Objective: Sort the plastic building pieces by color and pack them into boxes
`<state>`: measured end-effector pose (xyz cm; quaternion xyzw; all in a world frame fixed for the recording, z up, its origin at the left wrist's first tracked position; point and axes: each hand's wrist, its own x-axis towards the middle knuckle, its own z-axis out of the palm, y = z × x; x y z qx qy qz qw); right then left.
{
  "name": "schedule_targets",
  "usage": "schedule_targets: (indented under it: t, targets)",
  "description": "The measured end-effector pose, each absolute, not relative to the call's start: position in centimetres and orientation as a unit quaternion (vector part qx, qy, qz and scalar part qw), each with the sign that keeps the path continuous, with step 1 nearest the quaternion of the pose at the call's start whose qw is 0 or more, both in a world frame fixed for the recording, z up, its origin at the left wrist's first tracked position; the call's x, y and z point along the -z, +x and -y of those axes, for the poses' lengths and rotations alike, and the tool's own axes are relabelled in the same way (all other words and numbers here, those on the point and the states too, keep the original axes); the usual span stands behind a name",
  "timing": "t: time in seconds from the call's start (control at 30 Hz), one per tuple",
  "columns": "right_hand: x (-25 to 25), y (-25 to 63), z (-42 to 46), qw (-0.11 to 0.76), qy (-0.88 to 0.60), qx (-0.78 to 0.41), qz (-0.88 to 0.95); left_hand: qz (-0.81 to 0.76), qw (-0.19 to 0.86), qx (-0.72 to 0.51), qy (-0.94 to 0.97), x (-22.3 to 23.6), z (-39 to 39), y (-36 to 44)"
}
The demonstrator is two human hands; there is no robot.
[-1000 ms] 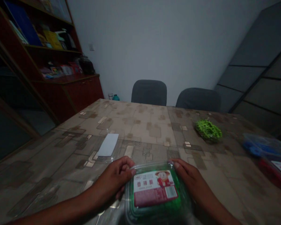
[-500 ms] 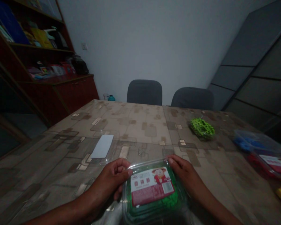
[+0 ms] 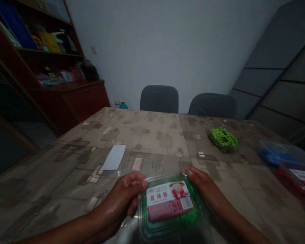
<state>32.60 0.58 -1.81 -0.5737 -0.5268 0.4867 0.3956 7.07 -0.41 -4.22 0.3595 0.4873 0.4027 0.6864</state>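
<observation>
A clear plastic container (image 3: 170,205) with green pieces inside and a red-and-white label on its lid is close in front of me. My left hand (image 3: 132,189) grips its left rim, thumb on top and fingers curled at the side. At the upper right corner, my right hand (image 3: 199,181) holds the rim, with some fingers hidden behind the container. Ahead and to the left, a white rectangular card or lid label (image 3: 114,157) lies on the table, seemingly on clear plastic.
Bright green pieces (image 3: 223,137) sit heaped in a clear tray at the right. Farther right are containers with blue pieces (image 3: 278,156) and red pieces (image 3: 289,181). The patterned table (image 3: 162,135) reaches to two grey chairs (image 3: 159,98) by the wall.
The view has turned slightly left, so the table items appear farther right. Both hands keep hold of the container, which sits nearly as before.
</observation>
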Motion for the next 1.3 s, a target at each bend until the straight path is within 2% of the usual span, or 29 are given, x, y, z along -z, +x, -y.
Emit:
schedule_targets:
  t: [0.57,1.03,1.3]
  targets:
    - [1.7,32.8,-1.2,0.37,-0.578,-0.481,0.546,-0.509,0.672,-0.378,0.383,3.5,0.8,7.4]
    - [2.5,32.5,0.0,0.414,-0.538,-0.55,0.486,-0.476,0.7,-0.395,0.356,3.9,1.3,7.5]
    - [2.2,32.7,-1.1,0.396,-0.554,-0.533,0.502,-0.474,0.712,-0.399,0.33,4.1,1.0,7.4]
